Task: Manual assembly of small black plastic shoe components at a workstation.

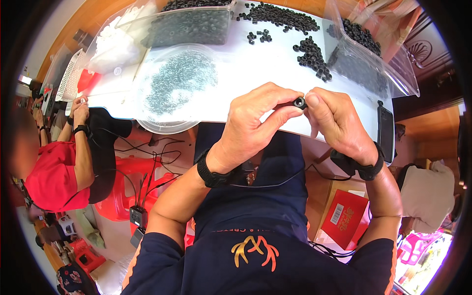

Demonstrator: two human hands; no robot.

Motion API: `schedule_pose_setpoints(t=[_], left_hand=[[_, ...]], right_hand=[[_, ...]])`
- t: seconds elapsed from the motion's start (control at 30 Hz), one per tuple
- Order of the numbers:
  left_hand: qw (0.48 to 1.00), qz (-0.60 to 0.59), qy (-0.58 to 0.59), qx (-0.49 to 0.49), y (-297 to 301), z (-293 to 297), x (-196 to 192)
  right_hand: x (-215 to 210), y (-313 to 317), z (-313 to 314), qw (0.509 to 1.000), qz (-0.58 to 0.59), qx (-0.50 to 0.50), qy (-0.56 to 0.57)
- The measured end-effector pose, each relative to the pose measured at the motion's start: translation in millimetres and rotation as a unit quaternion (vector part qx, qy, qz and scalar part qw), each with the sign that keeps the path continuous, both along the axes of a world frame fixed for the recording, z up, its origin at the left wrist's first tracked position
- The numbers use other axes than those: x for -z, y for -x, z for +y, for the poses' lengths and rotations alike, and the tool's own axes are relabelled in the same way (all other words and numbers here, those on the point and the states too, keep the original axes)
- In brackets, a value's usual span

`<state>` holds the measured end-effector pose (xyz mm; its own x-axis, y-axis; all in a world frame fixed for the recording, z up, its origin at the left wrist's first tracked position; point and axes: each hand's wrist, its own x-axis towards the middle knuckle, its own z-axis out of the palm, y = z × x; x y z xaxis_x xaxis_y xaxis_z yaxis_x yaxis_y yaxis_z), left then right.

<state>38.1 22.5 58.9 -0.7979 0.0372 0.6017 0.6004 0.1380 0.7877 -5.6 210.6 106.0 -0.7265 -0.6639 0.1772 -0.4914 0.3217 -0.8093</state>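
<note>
head view: small black ring [299,102] sits up at the fingertips between the two hands, over the near part of the white table [246,66], hole turned roughly to the camera. left hand [263,109] pinches it, thumb below, index finger above. right hand [335,115] is curled, thumb at the ring's right edge; can't tell if it grips the ring or only braces it. for good handling, i'd say: light left pinch on the outer wall, hole clear of fingertips and facing the eyes, right thumb working square to the ring, not tilted, wrists steady, all of it above the table so a slip lands there. hard squeezing could pop it out sideways. hard to make out: inside of the hole, too small; right fingertips, behind thumb and knuckles; bits in the round clear tub [169,128], just a glittery blur; far edges of the clear bins [396,81], cut off or bent by the lens. the red-topped co-worker [56,172] at left holds something pale, too tiny to name.
</note>
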Motion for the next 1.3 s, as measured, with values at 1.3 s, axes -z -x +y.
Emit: schedule_pose_setpoints(t=[1.3], left_hand=[[0.999, -0.027, 0.024, -0.025, 22.0, 4.3, 24.2]], right_hand=[[30.7, 7.5, -13.0, 0.933, -0.326, 0.115, 0.101]])
